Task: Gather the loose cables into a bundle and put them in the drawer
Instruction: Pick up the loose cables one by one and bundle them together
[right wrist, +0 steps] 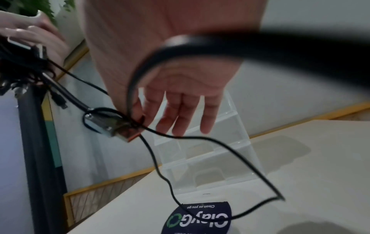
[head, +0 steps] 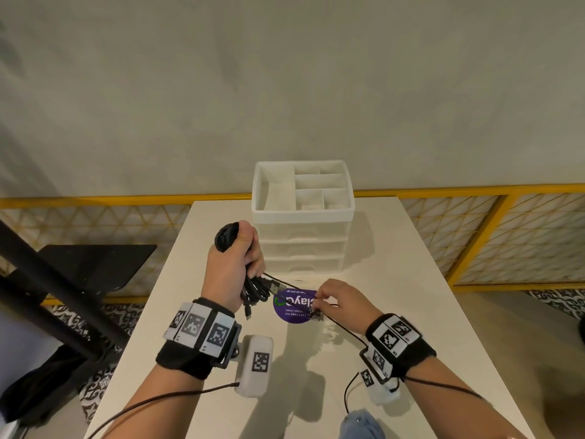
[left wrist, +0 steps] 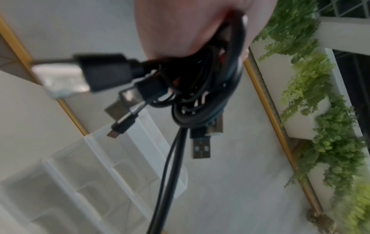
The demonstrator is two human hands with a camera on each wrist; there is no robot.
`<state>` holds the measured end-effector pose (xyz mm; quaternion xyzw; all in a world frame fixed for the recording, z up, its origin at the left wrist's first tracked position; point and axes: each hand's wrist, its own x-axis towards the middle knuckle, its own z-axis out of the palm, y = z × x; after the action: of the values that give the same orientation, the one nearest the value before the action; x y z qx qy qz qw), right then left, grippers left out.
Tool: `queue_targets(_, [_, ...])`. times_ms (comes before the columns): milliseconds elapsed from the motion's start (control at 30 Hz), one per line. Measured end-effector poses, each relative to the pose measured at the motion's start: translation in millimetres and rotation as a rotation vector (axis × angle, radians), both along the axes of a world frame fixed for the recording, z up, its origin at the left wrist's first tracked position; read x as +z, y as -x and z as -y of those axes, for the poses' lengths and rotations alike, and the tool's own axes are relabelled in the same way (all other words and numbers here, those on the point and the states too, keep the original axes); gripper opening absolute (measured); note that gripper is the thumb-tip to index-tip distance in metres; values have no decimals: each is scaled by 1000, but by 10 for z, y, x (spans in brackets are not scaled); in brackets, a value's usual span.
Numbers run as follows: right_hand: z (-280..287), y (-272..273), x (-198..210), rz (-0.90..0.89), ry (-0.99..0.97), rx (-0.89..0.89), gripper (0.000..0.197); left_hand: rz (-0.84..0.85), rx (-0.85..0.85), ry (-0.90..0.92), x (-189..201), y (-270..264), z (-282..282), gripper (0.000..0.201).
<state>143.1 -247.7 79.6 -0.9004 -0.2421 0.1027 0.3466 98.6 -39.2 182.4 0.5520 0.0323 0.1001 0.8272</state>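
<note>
Black cable bundle (head: 250, 286) gripped in left hand (head: 234, 267), fingers curled round the coils, raised above the pale surface (head: 427, 312) just in front of the drawer unit (head: 302, 239). Nearer than that unit, right hand (head: 340, 301) pinching a thin cable's plug (right wrist: 118, 128) over a purple sticker (head: 292, 307). All drawers closed.
</note>
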Motion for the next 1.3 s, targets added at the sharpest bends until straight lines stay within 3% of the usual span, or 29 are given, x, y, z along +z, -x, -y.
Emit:
queue_targets(67, [8, -23, 7, 24, -106, -86, 15, -32, 5, -34, -59, 14, 7, 35])
queue_targets(167, [-15, -28, 115, -143, -393, -229, 8, -89, 31, -104, -177, 59, 46, 36])
queue_targets(367, [-96, 10, 254, -267, -545, -171, 11, -169, 83, -94, -342, 111, 178, 34])
queue_targets(500, [-141, 86, 262, -322, -508, -60, 6, -134, 95, -78, -339, 111, 228, 35])
queue_targets(600, [-117, 112, 254, -272, -393, -6, 19, -95, 125, -98, -308, 106, 227, 37])
queue_targets(767, [-51, 88, 92, -227, -386, -115, 24, -30, 173, -6, -208, 89, 110, 36])
queue_targets(1033, [-95, 40, 28, -64, -351, -271, 37, 4, 33, 139, -173, 126, 191, 33])
queue_targets(1200, [-147, 68, 92, -167, -533, -221, 40, -18, 17, 210, -213, 120, 209, 35])
queue_targets(1300, [-217, 79, 91, -204, -482, -140, 45, -24, 9, 214, -223, 136, 284, 35])
